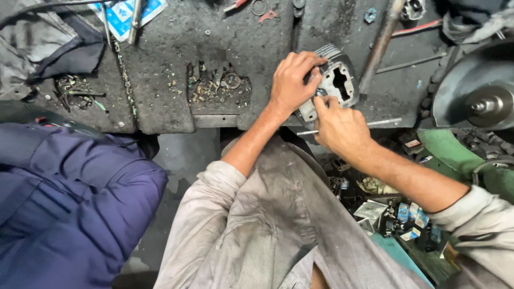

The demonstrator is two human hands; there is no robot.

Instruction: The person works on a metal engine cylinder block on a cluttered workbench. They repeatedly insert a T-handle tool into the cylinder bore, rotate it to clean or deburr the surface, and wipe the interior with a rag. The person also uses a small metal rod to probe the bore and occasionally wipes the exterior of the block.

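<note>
Grimy workbench (pixel 160 80), two hands on a finned metal engine part.

Both hands work at the bench's near edge: the left hand (pixel 292 80) is clamped over the top of the grey finned engine block (pixel 337 80), fingers curled round its ribbed side, while the right hand (pixel 340 126) pinches a small part against the block's lower face, thumb and fingertips closed on it; what that part is cannot be told. A shallow recess (pixel 217 88) in the bench holds a heap of washers, nuts and metal scraps, and a second heap (pixel 75 88) lies to the left. Small boxes and packets (pixel 401 217) are crammed below the bench. A metal rod (pixel 380 45) lies just beside the block.
</note>
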